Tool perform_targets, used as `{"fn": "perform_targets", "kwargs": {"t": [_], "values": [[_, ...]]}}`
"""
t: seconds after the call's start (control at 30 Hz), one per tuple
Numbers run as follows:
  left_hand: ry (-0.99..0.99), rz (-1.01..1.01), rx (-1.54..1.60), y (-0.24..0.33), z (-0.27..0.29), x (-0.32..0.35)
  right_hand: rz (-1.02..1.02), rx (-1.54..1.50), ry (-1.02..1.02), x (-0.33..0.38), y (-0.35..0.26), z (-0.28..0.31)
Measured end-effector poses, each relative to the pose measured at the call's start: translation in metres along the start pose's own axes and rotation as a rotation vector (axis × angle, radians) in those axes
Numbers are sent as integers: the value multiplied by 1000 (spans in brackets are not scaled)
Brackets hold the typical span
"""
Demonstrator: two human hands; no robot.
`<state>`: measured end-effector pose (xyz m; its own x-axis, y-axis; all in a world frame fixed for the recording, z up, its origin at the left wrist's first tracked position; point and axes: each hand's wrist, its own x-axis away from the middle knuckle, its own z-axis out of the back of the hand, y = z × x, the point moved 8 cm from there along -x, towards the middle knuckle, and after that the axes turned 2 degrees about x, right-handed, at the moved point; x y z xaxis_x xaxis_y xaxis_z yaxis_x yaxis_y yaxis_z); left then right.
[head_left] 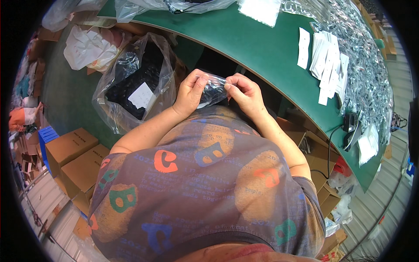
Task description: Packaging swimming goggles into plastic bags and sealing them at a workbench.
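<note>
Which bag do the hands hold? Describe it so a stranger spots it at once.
Find the green table curving across the top. Below its edge, above the patterned shirt, the left hand and right hand hold a clear bag. Unlike the big open bag to its left, it is small and pinched by both hands.

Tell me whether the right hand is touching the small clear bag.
Touching: the head view shows the right hand pinching the small clear bag between thumb and fingers.

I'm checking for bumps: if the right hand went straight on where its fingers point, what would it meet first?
Past the clear plastic bag it pinches, the right hand would probably meet the left hand first, though depth is unclear.
</note>
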<state>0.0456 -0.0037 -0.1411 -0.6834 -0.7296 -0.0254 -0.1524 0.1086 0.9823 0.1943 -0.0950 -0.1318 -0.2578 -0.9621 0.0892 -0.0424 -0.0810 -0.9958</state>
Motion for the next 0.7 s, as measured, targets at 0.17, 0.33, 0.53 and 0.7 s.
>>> {"fn": "perform_targets", "kwargs": {"t": [0.17, 0.33, 0.53, 0.7], "values": [[-26, -18, 4, 1, 0, 1, -80, -7, 32, 7, 3, 2], [-235, -71, -16, 11, -9, 1, -48, 62, -6, 9, 3, 7], [-92, -180, -135, 36, 0, -25, 259, 192, -40, -3, -49, 3], [281, 266, 642, 37, 12, -49, 42, -86, -151, -11, -31, -14]]}}
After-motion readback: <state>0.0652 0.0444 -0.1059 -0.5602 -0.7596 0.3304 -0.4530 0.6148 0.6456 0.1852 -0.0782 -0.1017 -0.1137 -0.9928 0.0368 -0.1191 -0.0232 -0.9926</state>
